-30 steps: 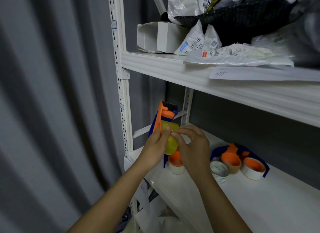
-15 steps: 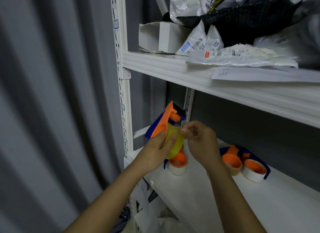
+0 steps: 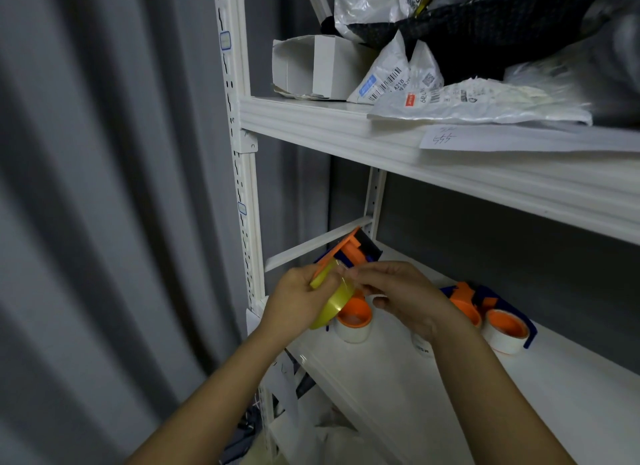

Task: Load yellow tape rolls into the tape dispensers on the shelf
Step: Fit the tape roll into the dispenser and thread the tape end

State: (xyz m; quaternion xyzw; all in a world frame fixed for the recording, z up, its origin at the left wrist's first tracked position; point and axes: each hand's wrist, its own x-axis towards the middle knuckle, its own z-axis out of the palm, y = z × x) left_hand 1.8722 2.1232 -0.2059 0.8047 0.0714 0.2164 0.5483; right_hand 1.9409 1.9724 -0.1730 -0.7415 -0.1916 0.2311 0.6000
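Observation:
My left hand (image 3: 298, 300) grips a yellow tape roll (image 3: 334, 303) that sits in an orange and blue tape dispenser (image 3: 349, 250), held tilted above the lower shelf (image 3: 467, 388). My right hand (image 3: 401, 295) pinches at the roll's top edge, where a loose end of tape seems to lift. Under the hands stands another dispenser with an orange core and white tape (image 3: 353, 321). Two more orange and blue dispensers (image 3: 502, 321) lie on the shelf to the right, partly hidden by my right wrist.
The upper shelf (image 3: 346, 125) carries a white open box (image 3: 308, 68), plastic mailer bags (image 3: 450, 94) and a paper note (image 3: 446, 139). A white slotted upright (image 3: 242, 173) stands left of my hands, with a grey curtain (image 3: 104, 187) beyond it.
The dispenser has tipped over to the right and sunk lower. My right hand moved up from the roll's side to its top edge and now pinches there.

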